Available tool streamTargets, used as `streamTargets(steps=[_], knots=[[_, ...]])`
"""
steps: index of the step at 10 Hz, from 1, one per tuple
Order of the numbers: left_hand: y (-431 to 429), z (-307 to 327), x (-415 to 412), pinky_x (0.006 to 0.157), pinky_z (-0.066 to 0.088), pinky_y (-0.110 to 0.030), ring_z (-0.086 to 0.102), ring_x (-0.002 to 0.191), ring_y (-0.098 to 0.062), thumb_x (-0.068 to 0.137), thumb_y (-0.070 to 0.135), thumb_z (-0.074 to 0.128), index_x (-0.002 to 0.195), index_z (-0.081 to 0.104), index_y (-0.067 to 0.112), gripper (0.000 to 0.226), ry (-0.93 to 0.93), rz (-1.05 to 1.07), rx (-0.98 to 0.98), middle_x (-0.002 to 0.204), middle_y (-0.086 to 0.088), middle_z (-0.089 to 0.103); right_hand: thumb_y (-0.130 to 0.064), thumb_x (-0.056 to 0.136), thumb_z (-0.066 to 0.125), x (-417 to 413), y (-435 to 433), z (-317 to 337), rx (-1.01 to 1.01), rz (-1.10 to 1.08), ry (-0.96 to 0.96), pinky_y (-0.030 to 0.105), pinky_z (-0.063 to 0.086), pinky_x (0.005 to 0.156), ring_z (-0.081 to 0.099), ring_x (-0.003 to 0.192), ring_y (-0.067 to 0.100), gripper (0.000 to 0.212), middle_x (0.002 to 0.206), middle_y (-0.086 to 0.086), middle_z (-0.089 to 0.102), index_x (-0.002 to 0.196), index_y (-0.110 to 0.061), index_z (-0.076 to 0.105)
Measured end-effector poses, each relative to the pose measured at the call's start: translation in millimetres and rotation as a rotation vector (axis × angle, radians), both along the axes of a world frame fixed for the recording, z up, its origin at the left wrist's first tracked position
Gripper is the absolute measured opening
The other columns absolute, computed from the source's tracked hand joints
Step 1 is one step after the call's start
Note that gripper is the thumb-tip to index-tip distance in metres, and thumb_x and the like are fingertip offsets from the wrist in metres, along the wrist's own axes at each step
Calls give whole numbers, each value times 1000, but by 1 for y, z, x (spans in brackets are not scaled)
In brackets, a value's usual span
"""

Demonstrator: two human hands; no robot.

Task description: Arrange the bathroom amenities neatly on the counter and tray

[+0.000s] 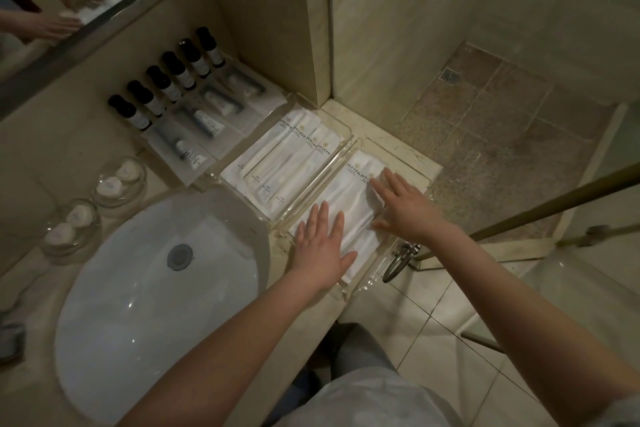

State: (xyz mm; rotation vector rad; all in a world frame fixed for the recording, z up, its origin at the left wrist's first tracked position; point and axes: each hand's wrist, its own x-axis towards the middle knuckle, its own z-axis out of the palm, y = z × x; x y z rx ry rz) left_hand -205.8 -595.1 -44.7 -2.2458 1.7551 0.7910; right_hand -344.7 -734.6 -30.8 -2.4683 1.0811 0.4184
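1. Right now both hands lie flat on a stack of white sachets inside the near clear tray, at the front right end of the bench.
2. Left hand: its fingers are spread and straight, palm down on the sachets' near half; nothing is gripped, the packets lie under the fingers and show beyond the fingertips.
3. Right hand: its fingers are also extended and slightly splayed, pressing the stack's right edge; the thumb lies along the side of the packets, with no closed grasp visible.
4. The printed ends of the sachets lie just past the right fingertips, toward the wall.
5. Left of both sets of fingers, touching the near tray, a 2nd clear tray holds a row of long white packets lying side by side.
6. Further left of the fingers, a flat tray carries 6 dark bottles standing in a row, with 4 small tubes lying in front of them.
7. Well left of the fingers, by the sink, stand 2 glass dishes holding small wrapped round items.
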Motion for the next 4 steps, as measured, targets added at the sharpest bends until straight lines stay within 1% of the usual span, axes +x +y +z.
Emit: streamTargets(steps=[1,2,3,4], knots=[[0,0,0,117,-7,-48,-27,141,-29,95,52,26,147,-12,18,73,-11,-28,29,156,-7,-21,-49,86,55,7,-1,-4,4,60,36,46,3,118,-11,146,25,87,158,7,-16,149,-29,-3],[0,-1,-1,116,-6,-48,-26,141,-30,95,52,25,147,-11,17,72,-27,-34,22,157,-6,-18,-47,87,55,9,-3,-5,2,74,42,45,2,117,-12,146,24,87,157,6,-17,148,-30,-3],[1,-1,0,116,-5,-47,-24,142,-29,95,52,26,147,-10,18,72,-23,-35,11,157,-5,-17,-47,86,56,10,-5,-5,12,66,32,45,2,117,-12,146,24,86,158,5,-16,148,-30,-1],[2,3,6,117,-1,-46,-18,144,-26,95,48,30,148,-4,22,68,20,-5,-52,158,-4,-12,-49,86,55,12,-2,-1,-6,24,-18,48,5,117,-7,146,25,84,159,5,-10,149,-28,4]])
